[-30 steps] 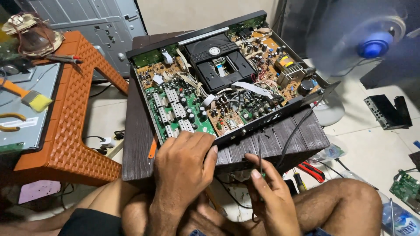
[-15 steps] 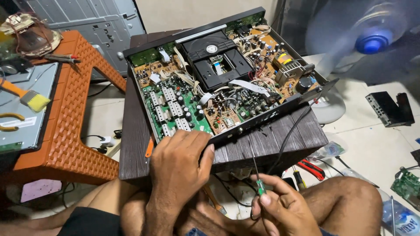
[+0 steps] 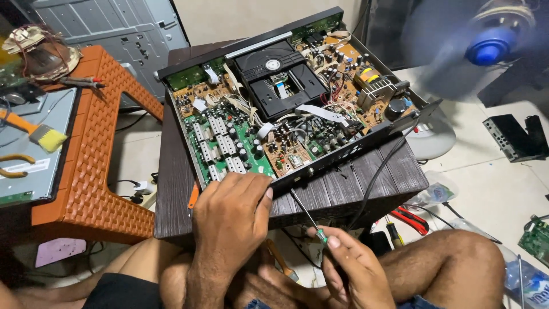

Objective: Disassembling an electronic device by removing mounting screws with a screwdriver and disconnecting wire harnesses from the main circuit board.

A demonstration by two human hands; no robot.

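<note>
An opened disc player (image 3: 286,109) with bare circuit boards and a black disc drive lies tilted on a dark wood-grain stool (image 3: 349,189). My left hand (image 3: 231,214) rests on the player's near left corner, gripping its front edge. My right hand (image 3: 351,269) holds a thin screwdriver (image 3: 309,216) with a green collar; its tip points up at the black front panel. A black cable (image 3: 377,174) hangs from the player over the stool's edge.
An orange plastic stool (image 3: 91,166) stands at the left with a brush (image 3: 40,133) on a panel beside it. A spinning blue fan (image 3: 492,46) is at the back right. Red-handled pliers (image 3: 412,220), a screwdriver and a green board (image 3: 534,240) lie on the floor.
My right hand has pulled back from the stool's edge, taken up the screwdriver and raised its tip towards the player's front panel. My left hand has stayed on the corner.
</note>
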